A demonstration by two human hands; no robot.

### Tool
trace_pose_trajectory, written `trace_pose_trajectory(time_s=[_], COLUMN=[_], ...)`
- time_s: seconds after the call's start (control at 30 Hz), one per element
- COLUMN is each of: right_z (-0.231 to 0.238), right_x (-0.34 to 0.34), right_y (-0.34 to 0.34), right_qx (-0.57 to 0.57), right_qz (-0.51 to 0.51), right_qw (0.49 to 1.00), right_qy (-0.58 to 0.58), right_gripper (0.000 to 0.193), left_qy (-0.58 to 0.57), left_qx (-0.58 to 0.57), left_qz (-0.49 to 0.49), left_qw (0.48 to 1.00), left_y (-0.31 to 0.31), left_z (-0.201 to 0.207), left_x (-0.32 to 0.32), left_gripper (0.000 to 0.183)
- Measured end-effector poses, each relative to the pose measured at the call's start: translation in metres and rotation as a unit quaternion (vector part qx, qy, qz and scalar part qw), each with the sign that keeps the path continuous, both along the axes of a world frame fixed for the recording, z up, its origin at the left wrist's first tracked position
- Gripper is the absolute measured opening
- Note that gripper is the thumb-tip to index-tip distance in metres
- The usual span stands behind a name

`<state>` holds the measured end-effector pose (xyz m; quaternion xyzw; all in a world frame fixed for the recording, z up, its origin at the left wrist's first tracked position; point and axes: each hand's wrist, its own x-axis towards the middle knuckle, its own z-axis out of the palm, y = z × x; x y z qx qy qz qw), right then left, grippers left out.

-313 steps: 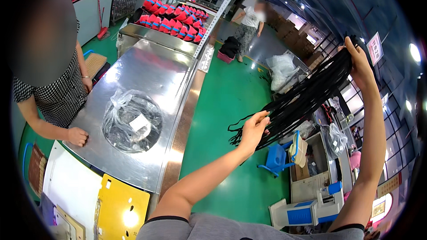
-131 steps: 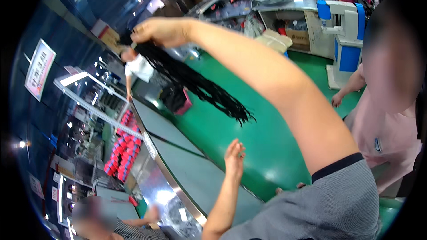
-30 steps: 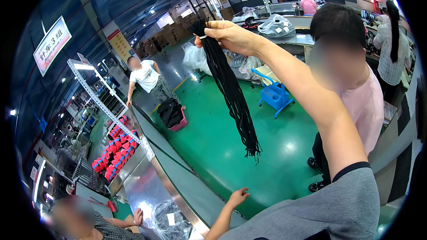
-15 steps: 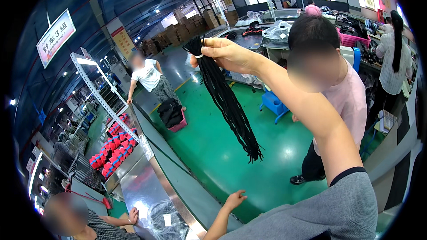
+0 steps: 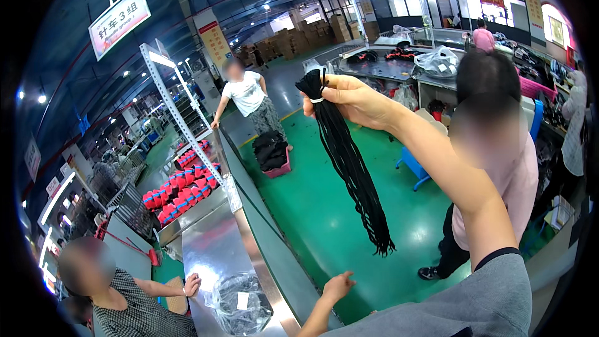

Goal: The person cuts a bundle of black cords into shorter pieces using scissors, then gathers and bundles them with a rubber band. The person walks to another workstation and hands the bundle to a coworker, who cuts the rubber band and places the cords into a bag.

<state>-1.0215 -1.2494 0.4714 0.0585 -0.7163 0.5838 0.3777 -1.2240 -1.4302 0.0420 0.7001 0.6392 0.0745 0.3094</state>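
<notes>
My right hand (image 5: 357,98) is raised in front of me, closed around the upper end of a bundle of black laces (image 5: 353,171). A white band (image 5: 317,100) ties the bundle just under its top. Below my fingers the laces hang loose, slanting down to the right, with frayed-looking ends apart from everything else. Low in the picture, my left hand (image 5: 339,287) is held over the green floor beside the metal table, its fingers loosely apart and nothing in them.
A person in pink (image 5: 499,168) stands close on the right. Left, another person leans by a metal table (image 5: 218,246) bearing a clear plastic bag (image 5: 240,302) and red-and-blue pieces (image 5: 184,190). Farther back, someone in white stands near a pink crate (image 5: 277,170). A blue stool (image 5: 413,165) sits mid-floor.
My view has swung left, so the surroundings, the bundle and both my hands appear farther right and lower. My right hand keeps its hold on the laces.
</notes>
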Motion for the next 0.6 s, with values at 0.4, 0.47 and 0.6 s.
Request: trace_pose_trajectory(time_s=[0.4,0.47,0.6], right_z=[-0.024,-0.035,-0.058], right_x=[-0.08,-0.083,-0.088], right_y=[0.114,0.14,0.186], right_qx=[-0.009,-0.016,-0.038], right_qz=[0.016,0.017,0.001], right_qw=[1.0,1.0,0.999], right_qy=[-0.026,-0.018,-0.012], right_gripper=[0.038,0.039,0.028], left_qy=[-0.144,-0.16,-0.1], left_qx=[0.005,0.071,0.099], left_qz=[-0.039,-0.048,-0.067], left_qw=[0.989,0.983,0.988], left_y=[0.048,0.066,0.132], left_z=[0.066,0.07,0.051], left_x=[-0.021,-0.034,-0.068], left_gripper=[0.044,0.037,0.041])
